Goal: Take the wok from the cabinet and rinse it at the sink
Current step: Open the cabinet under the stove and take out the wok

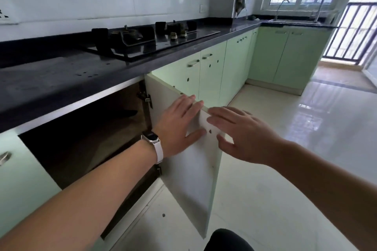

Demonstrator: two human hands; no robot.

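A pale cabinet door (191,179) stands swung open under the dark counter. My left hand (179,124), with a white watch on its wrist, lies flat against the door's inner face near its top edge. My right hand (238,132) hovers with spread fingers at the door's outer edge, beside the left. Neither hand holds anything. The cabinet's inside (91,136) is dark; a thin dark handle-like shape (124,113) shows in it, and I cannot tell whether it belongs to the wok. The sink (293,21) with its curved tap sits far off at the back right, below the window.
A black gas hob (146,40) is set into the dark counter (40,83) above the open cabinet. Green cabinet doors (234,65) run along toward the sink corner. A glossy pale tiled floor (295,149) stretches to the right, with a barred balcony door (355,32) beyond.
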